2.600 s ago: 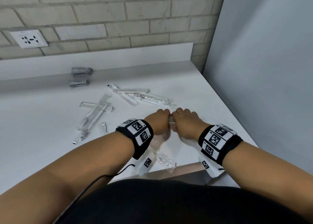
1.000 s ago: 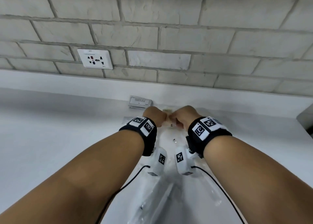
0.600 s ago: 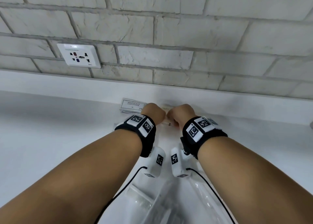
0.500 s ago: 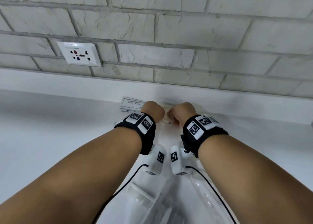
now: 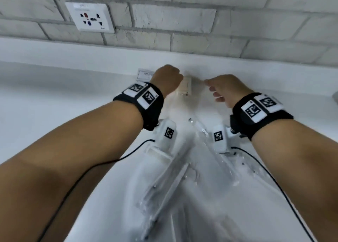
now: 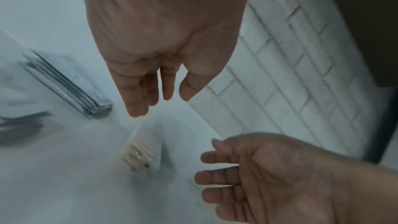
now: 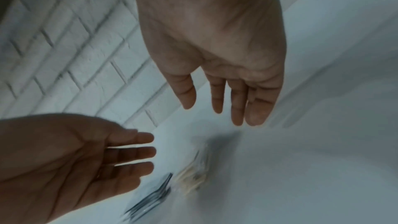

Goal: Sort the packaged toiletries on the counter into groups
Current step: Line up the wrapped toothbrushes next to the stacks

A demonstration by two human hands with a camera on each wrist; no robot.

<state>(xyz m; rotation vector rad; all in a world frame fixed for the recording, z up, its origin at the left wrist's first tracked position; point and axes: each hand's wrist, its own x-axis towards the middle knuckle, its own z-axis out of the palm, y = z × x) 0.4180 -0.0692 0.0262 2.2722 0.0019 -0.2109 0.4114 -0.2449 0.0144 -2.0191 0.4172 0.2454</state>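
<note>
A small cream-coloured packet (image 5: 184, 86) lies on the white counter (image 5: 54, 104) against the backsplash, between my two hands and touched by neither. Just left of it, my left hand (image 5: 168, 78) hovers with relaxed fingers (image 6: 137, 106) and holds nothing. To the packet's right, my right hand (image 5: 225, 89) is also empty, its fingers (image 7: 237, 113) straight. The packet (image 6: 140, 156) shows below both palms in the wrist views. A stack of flat silver-edged sachets (image 6: 71, 83) sits left of the packet; in the head view the sachets (image 5: 145, 74) are partly hidden behind my left hand.
Several clear-wrapped long items (image 5: 164, 177) lie on the counter beneath my forearms, with more clear-wrapped items (image 5: 215, 150) under the right wrist. A brick wall with a power socket (image 5: 89, 17) rises behind the backsplash. Bare counter stretches to the left.
My hands were pressed together around something at the back of the counter. They have let go and moved apart, and the cream packet now lies on the counter between them.
</note>
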